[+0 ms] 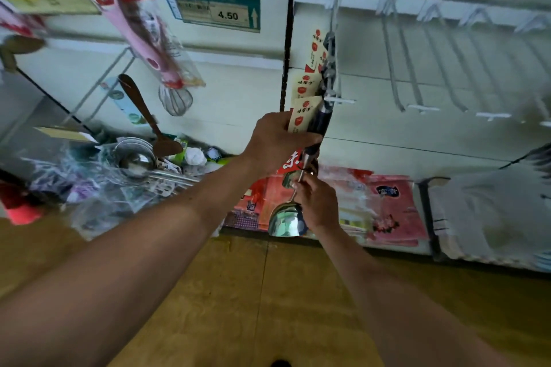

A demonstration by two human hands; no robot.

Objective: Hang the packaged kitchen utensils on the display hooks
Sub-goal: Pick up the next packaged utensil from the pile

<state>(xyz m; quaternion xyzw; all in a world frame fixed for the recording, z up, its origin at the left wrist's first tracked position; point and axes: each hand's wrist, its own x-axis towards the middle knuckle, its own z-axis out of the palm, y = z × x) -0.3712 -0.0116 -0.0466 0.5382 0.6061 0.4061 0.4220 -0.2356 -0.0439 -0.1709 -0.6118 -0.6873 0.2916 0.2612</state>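
The packaged ladle (286, 222) hangs upright in the centre of the frame, with its shiny bowl at the bottom and its dark handle and cream card label at the top. The left hand (277, 140) grips the top end, its fingers curled round the label and handle. The right hand (317, 202) is lower down and pinches the thin metal shaft just above the bowl between thumb and fingertips.

The top of the ladle is just below the white tip of a display hook (336, 21), which sticks out from the pale back panel above centre. I cannot tell whether the two touch. Several hanging utensils (316, 48) with the same cream and red labels are on that hook.

A row of bare hooks (417, 68) runs across the upper right. At upper left, a price tag (219, 10) reads 4.50, and a pink packaged whisk (143, 30) hangs beside it. Lower left, a wooden spoon (143, 110) hangs above a pile of steel bowls (135, 159). Red and pink packets (387, 205) stand on the low shelf behind the hands. A yellowish floor (298, 292) fills the bottom of the frame.
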